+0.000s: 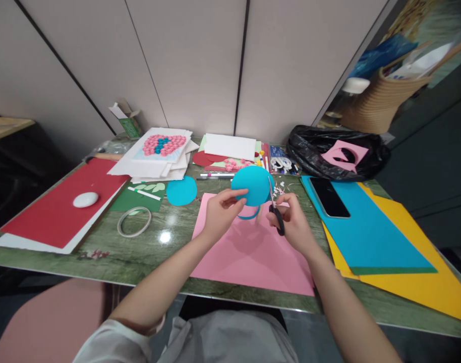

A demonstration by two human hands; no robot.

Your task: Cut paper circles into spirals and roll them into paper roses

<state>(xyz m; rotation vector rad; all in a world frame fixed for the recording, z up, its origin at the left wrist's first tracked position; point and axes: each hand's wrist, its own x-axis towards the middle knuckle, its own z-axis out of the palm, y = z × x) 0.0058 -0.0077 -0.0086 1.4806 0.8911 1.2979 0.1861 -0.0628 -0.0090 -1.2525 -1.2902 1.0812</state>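
Observation:
My left hand [221, 212] pinches the lower edge of a turquoise paper disc [251, 184], held up above a pink sheet [253, 257] on the green table. My right hand [293, 224] grips black-handled scissors [276, 214], their blades pointing up along the disc's right edge. A thin curled turquoise strip [249, 216] hangs below the disc between my hands. A second, smaller turquoise disc [181, 191] lies flat on the table to the left.
A red sheet [56, 212] with a white oval object [85, 199] lies at left, a tape ring [134, 222] beside it. Blue and yellow sheets [370, 237] with a phone [329, 196] lie at right. Behind are white card stacks, pens and a black bag [336, 151].

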